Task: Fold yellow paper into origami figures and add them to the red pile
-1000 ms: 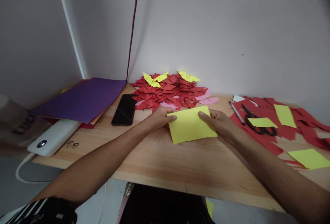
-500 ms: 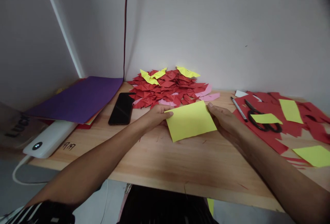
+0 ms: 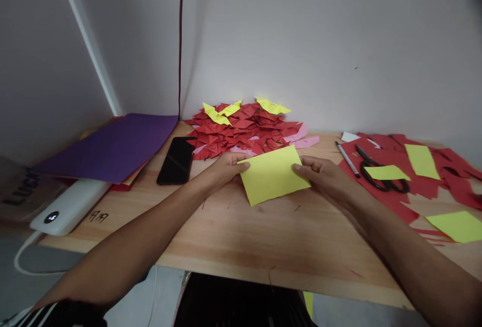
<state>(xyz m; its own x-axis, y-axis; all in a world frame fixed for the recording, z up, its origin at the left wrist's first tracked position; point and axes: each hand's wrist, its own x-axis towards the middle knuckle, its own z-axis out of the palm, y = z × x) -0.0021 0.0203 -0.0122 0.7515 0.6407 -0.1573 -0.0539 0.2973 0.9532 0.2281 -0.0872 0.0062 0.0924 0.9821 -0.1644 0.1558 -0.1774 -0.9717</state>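
Observation:
A rectangular sheet of yellow paper (image 3: 274,177) is held up over the table between both hands, its surface tilted toward me. My left hand (image 3: 230,168) pinches its left edge, thumb on the front and fingers behind. On the opposite edge, my right hand (image 3: 316,170) grips the paper the same way, with the thumb lying over the front. Just beyond the sheet is a heap of folded red paper pieces (image 3: 241,128), with a few pink ones among them. Yellow folded pieces (image 3: 273,106) with small dark marks rest on top.
Left of the heap lies a black phone (image 3: 176,161). A purple sheet (image 3: 109,146) covers other papers beside a white power bank (image 3: 71,209) with a cable. To the right, black-handled scissors (image 3: 376,176), a pen (image 3: 347,159) and yellow pieces (image 3: 422,161) lie on red paper scraps (image 3: 399,204).
My right hand has shifted its hold, its thumb moving from beside the right edge onto the front of the yellow paper. My left hand keeps its grip.

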